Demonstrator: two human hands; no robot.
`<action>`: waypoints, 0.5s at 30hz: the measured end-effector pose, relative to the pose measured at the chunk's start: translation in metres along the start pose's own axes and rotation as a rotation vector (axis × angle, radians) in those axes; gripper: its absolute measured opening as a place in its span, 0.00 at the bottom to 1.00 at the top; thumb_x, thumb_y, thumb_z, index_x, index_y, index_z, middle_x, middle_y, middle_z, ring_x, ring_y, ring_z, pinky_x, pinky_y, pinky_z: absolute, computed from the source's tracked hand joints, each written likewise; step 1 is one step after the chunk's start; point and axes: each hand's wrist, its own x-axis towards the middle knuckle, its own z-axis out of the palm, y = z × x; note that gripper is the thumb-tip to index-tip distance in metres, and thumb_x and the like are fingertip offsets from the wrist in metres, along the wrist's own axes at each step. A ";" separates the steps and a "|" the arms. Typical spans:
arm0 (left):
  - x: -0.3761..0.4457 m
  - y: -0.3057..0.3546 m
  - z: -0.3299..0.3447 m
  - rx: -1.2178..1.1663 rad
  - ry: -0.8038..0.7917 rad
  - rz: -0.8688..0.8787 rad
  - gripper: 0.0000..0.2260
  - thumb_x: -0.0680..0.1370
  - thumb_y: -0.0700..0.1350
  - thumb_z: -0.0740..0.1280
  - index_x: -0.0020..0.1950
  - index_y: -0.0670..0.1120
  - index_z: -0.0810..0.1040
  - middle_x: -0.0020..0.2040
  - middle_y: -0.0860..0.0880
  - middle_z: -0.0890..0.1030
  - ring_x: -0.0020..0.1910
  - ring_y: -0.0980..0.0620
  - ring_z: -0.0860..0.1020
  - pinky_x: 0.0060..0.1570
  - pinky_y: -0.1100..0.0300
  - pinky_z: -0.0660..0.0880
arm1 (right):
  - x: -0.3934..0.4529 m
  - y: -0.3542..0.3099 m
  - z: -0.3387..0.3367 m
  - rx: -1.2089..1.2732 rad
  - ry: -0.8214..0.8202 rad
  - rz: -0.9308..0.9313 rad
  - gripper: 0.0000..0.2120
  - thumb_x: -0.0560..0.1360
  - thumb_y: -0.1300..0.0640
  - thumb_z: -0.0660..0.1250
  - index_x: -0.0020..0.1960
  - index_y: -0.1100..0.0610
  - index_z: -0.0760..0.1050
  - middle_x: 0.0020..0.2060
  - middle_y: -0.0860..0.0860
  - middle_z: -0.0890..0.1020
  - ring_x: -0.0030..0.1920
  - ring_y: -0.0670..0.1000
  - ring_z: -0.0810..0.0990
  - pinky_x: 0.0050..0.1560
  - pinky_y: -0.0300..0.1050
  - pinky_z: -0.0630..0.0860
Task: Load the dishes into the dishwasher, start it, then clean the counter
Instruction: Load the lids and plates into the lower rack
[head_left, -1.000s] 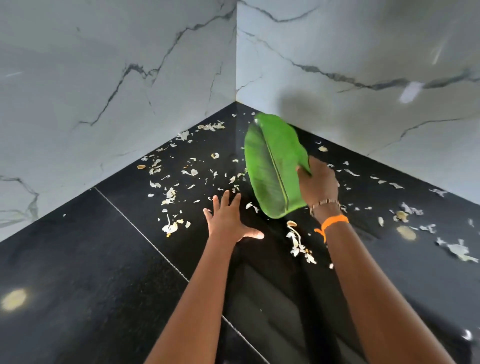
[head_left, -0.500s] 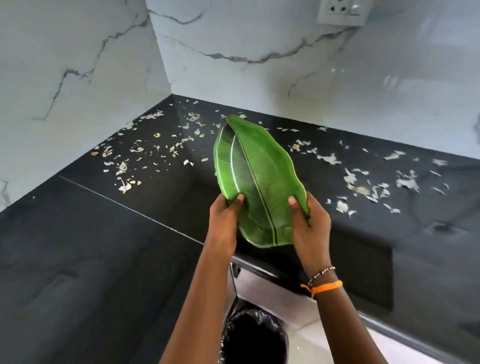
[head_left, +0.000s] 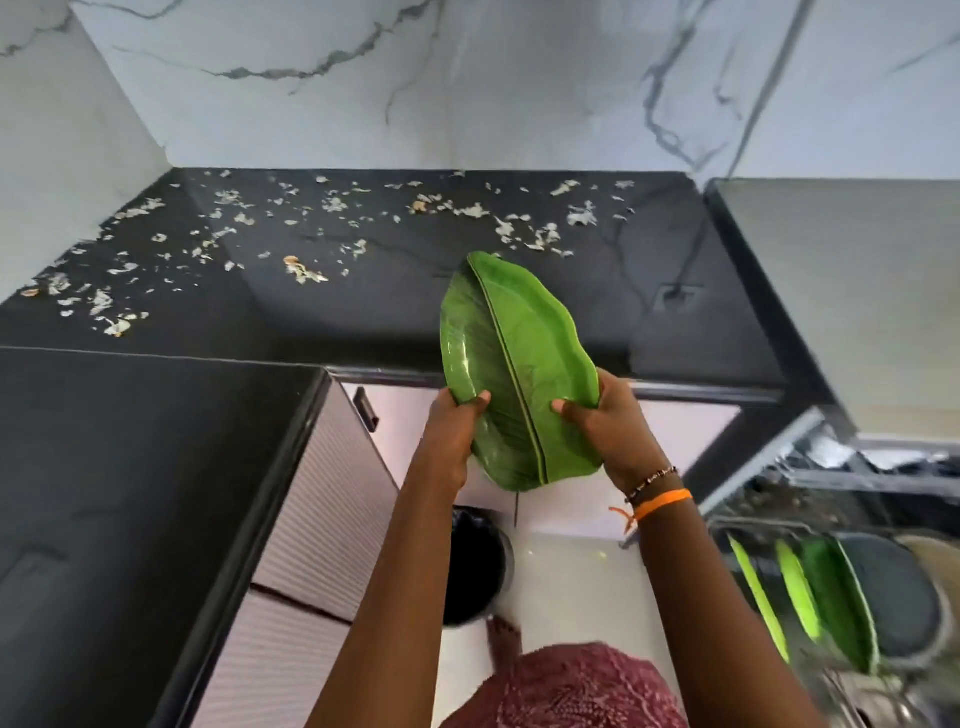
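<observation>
Your left grip (head_left: 453, 431) pinches the near left edge of the green leaf-shaped plate (head_left: 511, 364), thumb curled over the rim onto the top face, fingers hidden underneath. Your right grip (head_left: 608, 423) pinches the near right edge the same way, thumb on top; that wrist wears an orange band (head_left: 662, 503) and a bead bracelet (head_left: 652, 480). You hold the plate in the air, tilted up with its tip pointing away from you, over the front edge of the black table (head_left: 363, 312). It touches nothing but your two grips. Pale food scraps (head_left: 306, 273) lie scattered across the back and left of the table, along the marble wall (head_left: 467, 93). Below the plate, on the floor, stands a bin with a black liner (head_left: 475, 566). At lower right the dishwasher rack (head_left: 769, 467) stands pulled out, with several green plates (head_left: 831, 597) and a dark plate (head_left: 898, 592) set on edge in it, well apart from the one you hold.
</observation>
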 end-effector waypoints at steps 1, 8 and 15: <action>-0.012 -0.012 0.005 0.046 -0.017 -0.009 0.12 0.78 0.34 0.61 0.62 0.39 0.73 0.53 0.42 0.79 0.43 0.49 0.78 0.44 0.56 0.77 | -0.018 0.005 -0.008 -0.014 0.050 -0.009 0.15 0.70 0.74 0.64 0.51 0.58 0.75 0.43 0.55 0.81 0.39 0.48 0.79 0.47 0.47 0.77; -0.095 -0.111 0.050 0.214 -0.186 -0.164 0.07 0.80 0.37 0.59 0.53 0.42 0.76 0.41 0.46 0.79 0.36 0.52 0.76 0.36 0.60 0.76 | -0.145 0.063 -0.073 -0.279 0.364 0.075 0.15 0.70 0.71 0.65 0.55 0.61 0.77 0.45 0.54 0.81 0.46 0.53 0.78 0.52 0.50 0.75; -0.183 -0.181 0.138 0.403 -0.355 -0.337 0.08 0.80 0.39 0.60 0.42 0.48 0.71 0.39 0.49 0.73 0.38 0.53 0.72 0.46 0.54 0.73 | -0.263 0.104 -0.154 -0.421 0.514 0.190 0.18 0.68 0.74 0.58 0.55 0.63 0.75 0.46 0.60 0.81 0.45 0.52 0.76 0.46 0.44 0.70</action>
